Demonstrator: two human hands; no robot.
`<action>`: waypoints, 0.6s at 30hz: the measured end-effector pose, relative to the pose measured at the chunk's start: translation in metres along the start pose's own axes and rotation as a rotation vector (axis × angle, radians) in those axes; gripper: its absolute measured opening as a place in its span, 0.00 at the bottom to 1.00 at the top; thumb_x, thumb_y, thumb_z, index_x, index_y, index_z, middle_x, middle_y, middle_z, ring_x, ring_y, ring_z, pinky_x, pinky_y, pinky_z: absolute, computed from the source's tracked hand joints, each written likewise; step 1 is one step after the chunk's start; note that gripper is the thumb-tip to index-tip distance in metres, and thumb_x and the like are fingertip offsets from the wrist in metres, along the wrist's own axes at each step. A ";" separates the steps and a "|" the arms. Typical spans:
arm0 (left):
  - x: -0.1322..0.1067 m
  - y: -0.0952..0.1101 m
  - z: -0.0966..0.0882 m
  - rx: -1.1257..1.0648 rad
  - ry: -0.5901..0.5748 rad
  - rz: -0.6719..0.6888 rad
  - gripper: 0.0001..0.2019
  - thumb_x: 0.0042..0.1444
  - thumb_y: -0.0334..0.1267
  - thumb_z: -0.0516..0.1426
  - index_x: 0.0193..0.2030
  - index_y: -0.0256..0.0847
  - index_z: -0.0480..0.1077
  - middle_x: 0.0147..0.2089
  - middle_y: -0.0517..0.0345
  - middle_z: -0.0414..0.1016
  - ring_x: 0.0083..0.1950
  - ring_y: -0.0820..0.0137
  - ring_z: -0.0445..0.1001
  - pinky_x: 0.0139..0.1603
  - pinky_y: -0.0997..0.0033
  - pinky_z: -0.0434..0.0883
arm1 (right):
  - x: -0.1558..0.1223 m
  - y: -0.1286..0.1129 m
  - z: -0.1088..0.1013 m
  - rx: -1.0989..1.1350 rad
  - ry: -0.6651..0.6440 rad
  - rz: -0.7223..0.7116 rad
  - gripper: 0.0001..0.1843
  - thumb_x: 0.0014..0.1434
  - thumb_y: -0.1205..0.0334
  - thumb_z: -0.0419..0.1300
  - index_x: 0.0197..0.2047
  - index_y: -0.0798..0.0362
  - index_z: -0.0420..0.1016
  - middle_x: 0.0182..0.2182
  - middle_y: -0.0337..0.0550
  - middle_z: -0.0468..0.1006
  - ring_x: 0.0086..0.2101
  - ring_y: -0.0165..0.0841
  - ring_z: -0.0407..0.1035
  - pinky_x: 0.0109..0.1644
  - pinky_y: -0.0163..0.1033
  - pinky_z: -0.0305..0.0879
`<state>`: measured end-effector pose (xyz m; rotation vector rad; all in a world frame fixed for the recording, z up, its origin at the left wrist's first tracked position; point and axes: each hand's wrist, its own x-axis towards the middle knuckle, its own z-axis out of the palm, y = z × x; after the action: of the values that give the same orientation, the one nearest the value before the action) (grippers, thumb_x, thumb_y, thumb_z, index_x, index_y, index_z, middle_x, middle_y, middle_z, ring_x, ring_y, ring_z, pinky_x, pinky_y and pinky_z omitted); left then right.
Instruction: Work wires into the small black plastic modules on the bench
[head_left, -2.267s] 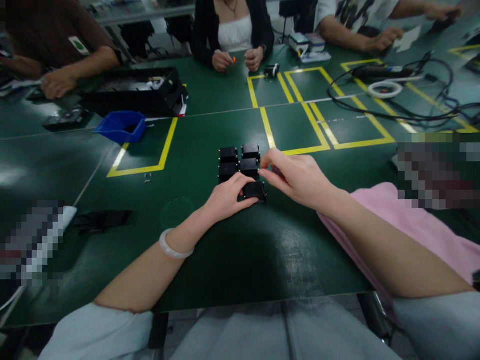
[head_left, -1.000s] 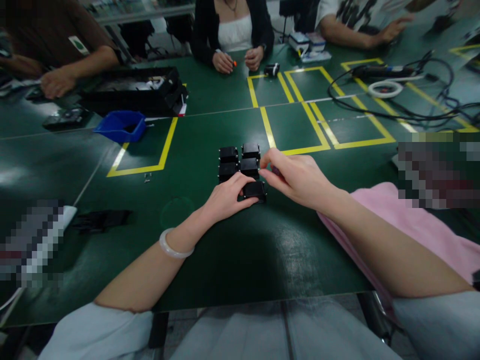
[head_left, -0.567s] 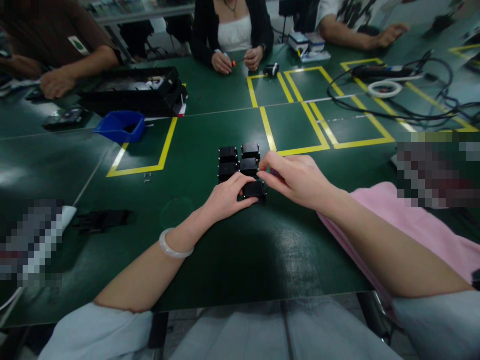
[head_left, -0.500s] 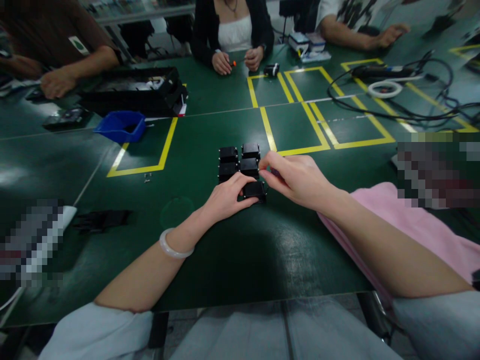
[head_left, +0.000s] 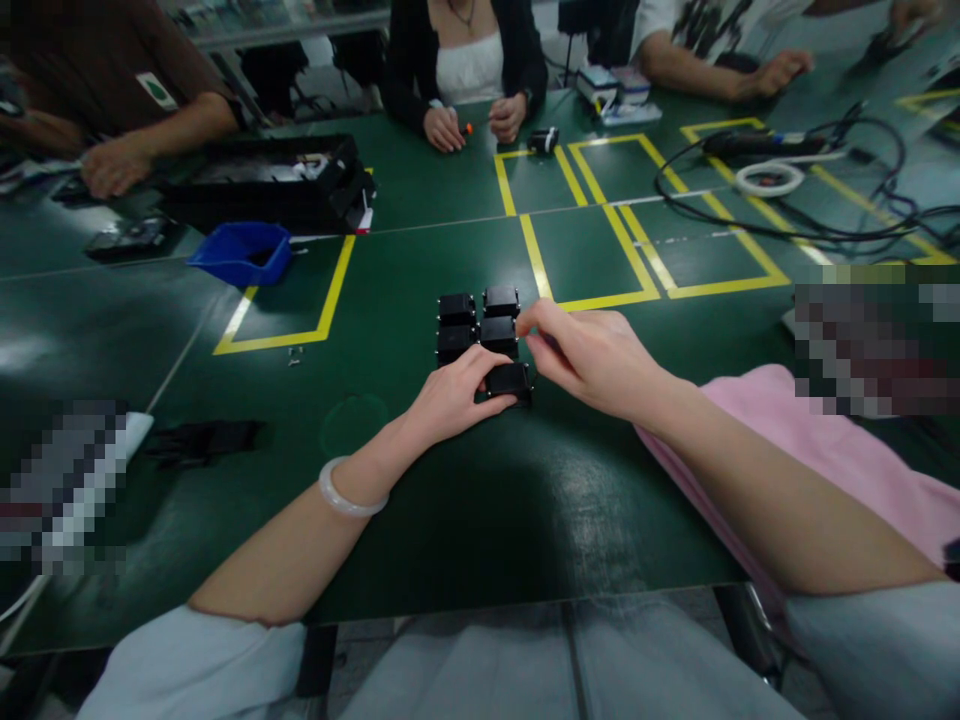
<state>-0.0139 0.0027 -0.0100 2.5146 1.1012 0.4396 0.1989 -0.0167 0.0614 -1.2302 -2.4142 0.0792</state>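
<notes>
Several small black boxes (head_left: 480, 318) stand packed together on the green table (head_left: 465, 500). My left hand (head_left: 452, 397) rests beside the nearest black box (head_left: 510, 381), its thumb and fingers closed on that box's left side. My right hand (head_left: 592, 358) hovers just right of the cluster. Its thumb and forefinger are pinched together near the upper right corner of the near box, on something too small to make out.
A blue bin (head_left: 244, 251) and a long black case (head_left: 270, 180) lie at the left rear. Yellow tape squares (head_left: 600, 250) mark the table. Cables and a white ring (head_left: 769, 178) lie far right. Other people's hands (head_left: 472, 120) work at the far edge. A pink cloth (head_left: 825, 450) lies under my right forearm.
My right hand's pinched fingertips shifted slightly near the boxes. My left hand and the boxes stayed in place. A person at the far right moved an arm.
</notes>
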 end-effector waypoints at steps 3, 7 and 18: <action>0.000 0.000 -0.001 0.001 -0.002 0.000 0.21 0.60 0.50 0.56 0.55 0.44 0.62 0.49 0.54 0.68 0.41 0.67 0.72 0.41 0.66 0.70 | 0.000 0.000 0.000 0.011 -0.002 -0.011 0.16 0.67 0.57 0.43 0.46 0.55 0.67 0.26 0.39 0.72 0.24 0.28 0.62 0.31 0.34 0.49; 0.000 0.000 0.000 0.016 0.007 0.002 0.21 0.59 0.51 0.56 0.55 0.43 0.63 0.49 0.54 0.68 0.42 0.65 0.72 0.41 0.66 0.70 | 0.000 0.000 -0.001 -0.020 -0.039 0.007 0.19 0.67 0.52 0.43 0.44 0.55 0.68 0.24 0.38 0.70 0.25 0.29 0.63 0.31 0.34 0.48; 0.000 -0.001 0.000 0.037 -0.004 0.003 0.21 0.60 0.50 0.56 0.56 0.42 0.62 0.49 0.52 0.68 0.42 0.65 0.71 0.41 0.66 0.70 | 0.000 0.000 -0.003 -0.008 -0.041 -0.003 0.20 0.67 0.51 0.43 0.43 0.55 0.69 0.24 0.38 0.70 0.25 0.29 0.63 0.30 0.34 0.48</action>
<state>-0.0142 0.0032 -0.0100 2.5480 1.1141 0.4186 0.2000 -0.0176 0.0638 -1.2406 -2.4539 0.0949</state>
